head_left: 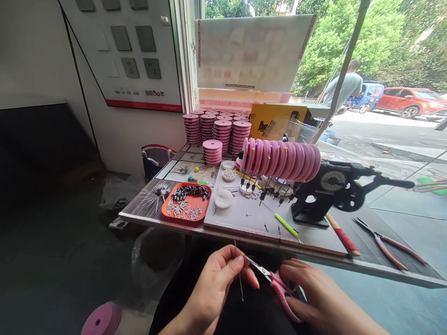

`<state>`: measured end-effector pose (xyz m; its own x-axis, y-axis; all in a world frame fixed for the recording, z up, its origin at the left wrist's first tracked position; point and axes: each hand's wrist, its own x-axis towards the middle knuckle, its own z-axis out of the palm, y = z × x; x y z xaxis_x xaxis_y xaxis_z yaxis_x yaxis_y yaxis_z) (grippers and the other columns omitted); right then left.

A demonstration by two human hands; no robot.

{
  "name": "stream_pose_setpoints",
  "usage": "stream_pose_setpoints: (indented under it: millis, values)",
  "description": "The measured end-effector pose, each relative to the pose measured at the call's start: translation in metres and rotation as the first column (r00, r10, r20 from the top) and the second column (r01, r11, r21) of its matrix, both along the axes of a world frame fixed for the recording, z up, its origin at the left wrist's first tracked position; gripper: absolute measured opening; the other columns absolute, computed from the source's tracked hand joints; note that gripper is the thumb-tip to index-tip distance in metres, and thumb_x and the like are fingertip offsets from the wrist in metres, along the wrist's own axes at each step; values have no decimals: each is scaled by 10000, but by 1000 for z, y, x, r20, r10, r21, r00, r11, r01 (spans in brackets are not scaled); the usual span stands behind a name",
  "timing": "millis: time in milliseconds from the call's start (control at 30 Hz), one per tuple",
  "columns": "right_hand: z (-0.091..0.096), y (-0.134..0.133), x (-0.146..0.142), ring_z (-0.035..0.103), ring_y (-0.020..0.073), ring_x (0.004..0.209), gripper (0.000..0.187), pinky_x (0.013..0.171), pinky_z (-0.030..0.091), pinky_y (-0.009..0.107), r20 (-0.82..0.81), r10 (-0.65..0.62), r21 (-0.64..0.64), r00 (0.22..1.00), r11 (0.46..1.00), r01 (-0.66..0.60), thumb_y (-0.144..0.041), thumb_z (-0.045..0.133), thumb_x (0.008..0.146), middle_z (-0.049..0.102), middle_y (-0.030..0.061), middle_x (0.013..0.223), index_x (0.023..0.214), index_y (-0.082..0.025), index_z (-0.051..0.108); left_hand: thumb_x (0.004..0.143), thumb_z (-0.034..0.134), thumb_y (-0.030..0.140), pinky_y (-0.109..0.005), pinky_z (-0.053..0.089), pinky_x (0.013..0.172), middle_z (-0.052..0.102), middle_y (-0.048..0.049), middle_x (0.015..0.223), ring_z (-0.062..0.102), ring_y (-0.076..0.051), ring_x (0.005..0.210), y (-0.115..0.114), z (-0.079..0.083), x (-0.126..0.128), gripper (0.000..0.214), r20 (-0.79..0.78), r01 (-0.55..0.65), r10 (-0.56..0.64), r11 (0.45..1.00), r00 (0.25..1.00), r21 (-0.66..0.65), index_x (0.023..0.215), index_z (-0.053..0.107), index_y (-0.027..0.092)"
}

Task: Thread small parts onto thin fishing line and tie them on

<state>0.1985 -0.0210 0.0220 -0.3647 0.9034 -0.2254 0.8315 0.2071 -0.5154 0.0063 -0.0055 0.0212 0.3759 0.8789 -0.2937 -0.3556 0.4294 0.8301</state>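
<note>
One thin strand (240, 280) | pinched between thumb and forefinger of left hand (216, 284), grip closed | right hand (310, 284) with grip curled round pink scissors (278, 285), blade tips beside left fingertips | both before worktop (366, 254)

We record, on the wall at left, one display board (92, 58) bearing grey switch plates (121, 38) and sockets (152, 68), red strip along its foot. Below, we list one dark blue bag (149, 168), open-topped, and clear plastic bags (118, 193) near the floor. By the window, we enter one pale translucent sheet (251, 51) and one yellow carton (279, 120) with black print. Outdoors, we count one person (350, 86) in a light top, one blue vehicle (370, 94), one red car (408, 100) and green trees (373, 44).
</note>
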Motion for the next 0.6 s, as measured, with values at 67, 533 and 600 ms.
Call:
stream_pose_setpoints:
  millis: [67, 533, 600]
  values:
    - [-1, 0, 0, 497, 175, 650, 128, 579, 324, 254, 3, 1, 2, 1000, 1000, -1, -197, 457, 683, 547, 22, 677, 594, -205, 365, 797, 585, 270, -244, 361, 709, 644, -26, 572, 529, -139, 626, 0, 0, 0, 136, 9, 2, -2, 1000, 1000, -12, 725, 559, 158]
    - [2, 3, 0, 501, 170, 618, 128, 556, 325, 249, 109, 10, 40, 994, 999, -15, -153, 450, 665, 548, 19, 646, 584, -208, 368, 806, 573, 249, -235, 356, 678, 644, -24, 570, 516, -127, 614, 0, 0, 1, 134, 4, 8, -8, 1000, 1000, -12, 715, 550, 152]
    - [0, 3, -4, 510, 169, 617, 137, 552, 332, 247, 117, 0, 60, 993, 998, -7, -142, 449, 662, 552, 18, 637, 573, -208, 369, 805, 577, 255, -232, 356, 672, 644, -24, 572, 517, -126, 613, 0, 0, 1, 138, 2, 5, -5, 1000, 1000, -15, 713, 552, 154]
